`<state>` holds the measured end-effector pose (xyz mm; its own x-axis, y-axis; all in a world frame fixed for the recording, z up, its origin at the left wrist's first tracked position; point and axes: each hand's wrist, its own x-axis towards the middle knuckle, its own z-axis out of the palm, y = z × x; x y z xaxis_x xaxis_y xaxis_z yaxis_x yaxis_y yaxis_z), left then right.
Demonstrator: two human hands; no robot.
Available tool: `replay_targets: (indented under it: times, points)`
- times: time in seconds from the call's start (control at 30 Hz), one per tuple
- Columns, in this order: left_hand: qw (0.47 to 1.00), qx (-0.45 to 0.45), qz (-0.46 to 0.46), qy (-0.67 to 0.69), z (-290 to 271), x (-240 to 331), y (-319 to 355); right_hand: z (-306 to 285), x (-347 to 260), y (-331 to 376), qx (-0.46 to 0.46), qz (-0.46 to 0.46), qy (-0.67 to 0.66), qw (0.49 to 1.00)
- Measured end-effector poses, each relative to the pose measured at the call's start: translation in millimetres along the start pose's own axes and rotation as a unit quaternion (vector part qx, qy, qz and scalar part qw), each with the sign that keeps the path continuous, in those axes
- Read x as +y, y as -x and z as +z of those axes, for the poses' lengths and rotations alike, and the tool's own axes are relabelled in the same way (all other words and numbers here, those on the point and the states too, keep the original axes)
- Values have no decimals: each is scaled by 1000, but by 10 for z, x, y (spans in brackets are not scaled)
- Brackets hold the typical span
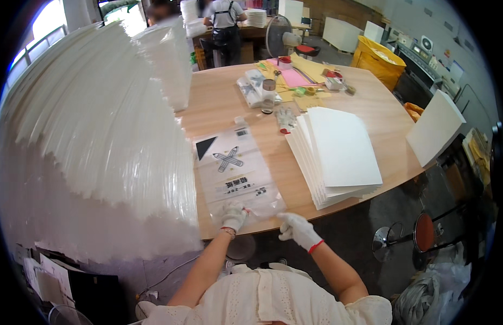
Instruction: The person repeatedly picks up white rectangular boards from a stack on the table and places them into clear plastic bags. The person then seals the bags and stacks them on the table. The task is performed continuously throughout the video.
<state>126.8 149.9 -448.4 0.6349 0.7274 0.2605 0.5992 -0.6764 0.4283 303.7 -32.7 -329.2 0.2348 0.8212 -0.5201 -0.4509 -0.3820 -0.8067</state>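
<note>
A clear plastic bag (235,184) printed with crossed pencils and a dark corner triangle lies flat on the table before me. My left hand (233,215), in a white glove with a red cuff, is closed on its near edge. To the right of that edge, my right hand (300,231), gloved alike, hovers by the table's front rim. Its forefinger and thumb are apart, and nothing shows between them. Beyond it, a fanned stack of white paper (346,149) rests on the table. At my left rises a tall, leaning pile of plastic-wrapped white packs (105,119).
On the wooden table (219,86) stand a glass (268,97) and a spare glove (285,119), with tape rolls and coloured papers (297,76) behind. A white block (435,130) stands at the right edge. A stool (423,233) is at right; a person (224,19) works farther back.
</note>
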Motion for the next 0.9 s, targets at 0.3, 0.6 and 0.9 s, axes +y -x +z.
replay_targets:
  times: [0.3, 0.6, 0.9]
  points:
    - [986, -107, -10, 126, -358, 55, -348, 616, 451, -1079, -144, -32, -175, 974]
    - [836, 93, -251, 478, -461, -263, -789, 258, -82, -1051, 160, -329, 463, 807]
    - [890, -11, -127, 437, -1419, 815, -1029, 666, 151, -1510, 174, -333, 626, 683]
